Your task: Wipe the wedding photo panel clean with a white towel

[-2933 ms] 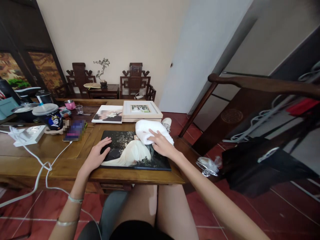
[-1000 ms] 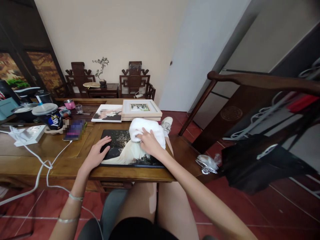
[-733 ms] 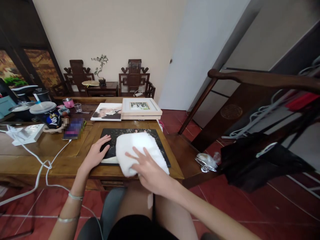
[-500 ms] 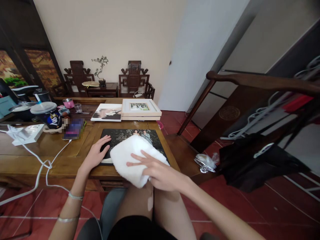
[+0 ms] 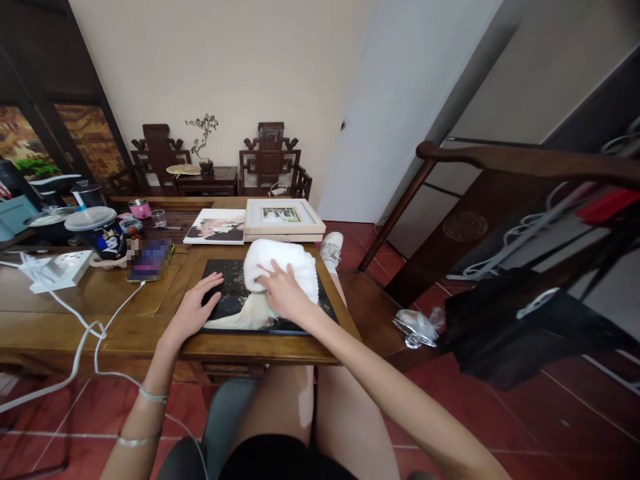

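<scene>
A dark photo panel [image 5: 235, 301] with a pale trailing gown in its picture lies flat near the table's front edge. My left hand [image 5: 197, 307] rests on its left edge, fingers stretched out, holding nothing. On the panel's upper right part sits a folded white towel [image 5: 285, 257], which hides much of the picture. My right hand [image 5: 285, 290] grips this towel from above with some fingers spread over it; the thumb and the underside of the grip are hidden.
Behind the panel lie a white photo board [image 5: 213, 227] and light-framed pictures [image 5: 285, 220]. At the left are a lidded cup [image 5: 103, 233], a phone [image 5: 150, 260], a power strip [image 5: 63, 270] and white cables. A wooden chair [image 5: 465, 220] stands at the right.
My right hand has moved the towel away from me across the panel, uncovering the gown in the lower part. My left hand stays put. A white shoe now shows beyond the table's right edge.
</scene>
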The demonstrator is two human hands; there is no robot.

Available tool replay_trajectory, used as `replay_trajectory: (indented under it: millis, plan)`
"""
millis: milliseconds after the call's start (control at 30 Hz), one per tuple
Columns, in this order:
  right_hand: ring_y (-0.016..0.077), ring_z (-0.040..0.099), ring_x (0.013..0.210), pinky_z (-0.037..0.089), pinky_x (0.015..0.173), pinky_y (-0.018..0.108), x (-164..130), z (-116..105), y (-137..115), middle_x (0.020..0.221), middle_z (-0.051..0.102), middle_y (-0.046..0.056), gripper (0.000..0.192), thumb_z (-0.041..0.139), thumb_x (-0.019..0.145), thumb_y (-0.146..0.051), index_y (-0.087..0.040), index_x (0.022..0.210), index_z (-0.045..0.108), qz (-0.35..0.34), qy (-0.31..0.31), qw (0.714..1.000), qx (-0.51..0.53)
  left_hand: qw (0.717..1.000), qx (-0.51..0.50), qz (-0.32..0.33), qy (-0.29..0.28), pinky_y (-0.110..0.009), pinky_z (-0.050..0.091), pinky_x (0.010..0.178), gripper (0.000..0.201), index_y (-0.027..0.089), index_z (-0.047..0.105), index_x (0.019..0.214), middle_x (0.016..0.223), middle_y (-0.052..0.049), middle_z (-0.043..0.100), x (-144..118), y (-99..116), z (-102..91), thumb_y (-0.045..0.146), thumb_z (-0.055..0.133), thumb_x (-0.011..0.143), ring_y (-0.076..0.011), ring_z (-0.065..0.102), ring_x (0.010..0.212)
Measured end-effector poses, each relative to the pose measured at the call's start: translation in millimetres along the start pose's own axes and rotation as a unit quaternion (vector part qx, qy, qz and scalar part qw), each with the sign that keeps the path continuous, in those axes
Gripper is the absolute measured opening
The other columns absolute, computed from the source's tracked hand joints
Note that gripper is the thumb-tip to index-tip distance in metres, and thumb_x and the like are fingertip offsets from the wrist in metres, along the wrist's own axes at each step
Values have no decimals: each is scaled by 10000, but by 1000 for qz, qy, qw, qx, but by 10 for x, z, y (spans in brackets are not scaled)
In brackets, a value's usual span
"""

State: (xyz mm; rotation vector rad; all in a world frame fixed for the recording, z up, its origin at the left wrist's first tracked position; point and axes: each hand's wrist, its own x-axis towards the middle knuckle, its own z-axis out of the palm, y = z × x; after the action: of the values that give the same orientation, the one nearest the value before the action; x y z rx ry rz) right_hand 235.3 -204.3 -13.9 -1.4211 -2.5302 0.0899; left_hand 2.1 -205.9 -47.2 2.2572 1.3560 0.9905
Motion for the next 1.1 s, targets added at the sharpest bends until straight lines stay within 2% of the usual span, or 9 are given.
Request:
replay_trajectory:
  millis: [133,233,300,433,567,733,833,933,1100]
  plan:
    - [345,156,1393,138,1062,662,-479,-22,-300,1468,365,79,510,407,652,29,-161,1071,628,-121,-29,991,49,1000,3,3,1,-433,303,1101,407,145,591,1193,1328,-111,541,2,21,-5,371,438,891,-225,441,1284]
    - [287,124,1412,104,1106,617,-838,-92,-293,1464,376,34,487,387,583,44,-174,933,647,-184,-51,976,101,1000,1,6,0,-431,309,1099,403,150,593,1189,1327,-107,542,1,38,-11,372,435,892,-225,439,1285]
    - [244,141,1412,102,1130,574,-1007,-133,-183,1445,406,18,496,366,545,51,-180,886,643,-181,-50,975,121,1000,0,6,3,-431,306,1101,399,151,593,1187,1329,-105,541,-1,43,-11,368,435,891,-221,437,1287]
    - [224,153,1410,106,1139,562,-1159,-133,125,1435,419,25,494,345,524,55,-177,851,633,-85,-10,991,107,1000,-3,5,5,-424,304,1103,394,152,593,1184,1328,-104,542,-7,38,-2,362,438,889,-213,438,1286]
    - [278,173,1402,145,1117,594,-1054,-93,282,1437,412,75,490,356,593,53,-146,942,637,13,1,997,72,1000,-2,4,8,-432,303,1102,400,151,596,1182,1331,-108,539,-9,20,9,372,438,888,-218,445,1281]
    - [380,219,1370,220,1031,682,-599,-99,60,1443,400,99,497,395,668,16,-147,1080,620,67,-14,997,18,1000,-15,-13,22,-436,310,1094,430,159,587,1204,1313,-106,555,-9,32,5,410,448,884,-235,467,1262]
    - [393,218,1363,214,1022,691,-319,-62,-232,1452,389,84,503,411,696,-8,-173,1128,610,13,-21,999,21,996,-64,-45,53,-413,325,1084,472,160,552,1251,1316,-98,555,-10,62,-19,446,404,907,-232,487,1241]
    - [361,203,1376,168,1059,664,-163,16,-519,1456,389,52,474,417,738,-31,-189,1142,608,-97,-23,994,37,985,-135,-55,97,-371,312,1093,529,145,479,1323,1376,-94,495,-14,92,-55,470,321,936,-218,449,1275]
    - [314,150,1402,122,1097,626,-299,64,-676,1450,402,32,429,407,748,-26,-187,1064,647,-222,-31,972,66,980,-128,-43,148,-359,267,1120,534,144,443,1347,1414,-84,450,-15,104,-73,447,231,963,-196,407,1304]
